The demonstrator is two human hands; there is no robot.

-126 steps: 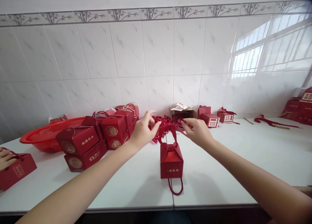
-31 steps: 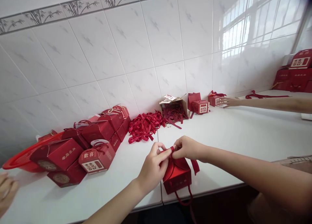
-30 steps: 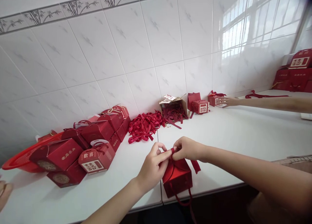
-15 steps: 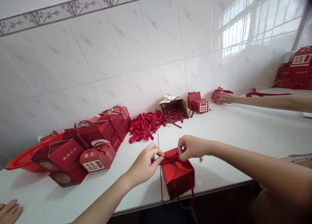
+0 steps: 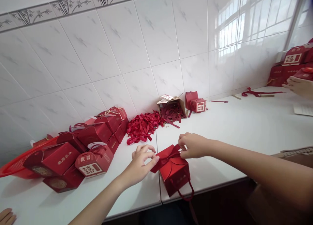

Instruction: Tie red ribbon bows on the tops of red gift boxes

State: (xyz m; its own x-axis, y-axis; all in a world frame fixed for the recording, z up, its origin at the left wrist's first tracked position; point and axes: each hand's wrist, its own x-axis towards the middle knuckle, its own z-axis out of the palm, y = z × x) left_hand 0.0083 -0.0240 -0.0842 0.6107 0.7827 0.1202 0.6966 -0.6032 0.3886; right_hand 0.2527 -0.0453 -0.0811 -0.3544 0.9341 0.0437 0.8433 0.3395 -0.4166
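A shiny red gift box [image 5: 174, 172] sits near the front edge of the table, its twisted cord handle [image 5: 190, 189] drooping over that edge. Across its folded top runs a dark red ribbon [image 5: 168, 158], gathered at the middle. At the left side of the lid, my left hand [image 5: 143, 161] pinches one wide part of this ribbon between thumb and fingers. On the other side my right hand [image 5: 193, 146] is closed on another part, its fingertips partly hidden.
Stacked red boxes [image 5: 96, 133] and a red plastic basket [image 5: 14, 161] stand left. Behind lie a ribbon heap [image 5: 143, 125] and a carton of ribbons [image 5: 183, 107], beside small boxes [image 5: 198, 105]. Another person's hand [image 5: 297, 86] holds a box at right; another hand [image 5: 7, 216] rests lower left.
My hands have drawn farther apart, spreading the ribbon wider over the box. The other person's hand has carried a small red box from the wall toward the right edge.
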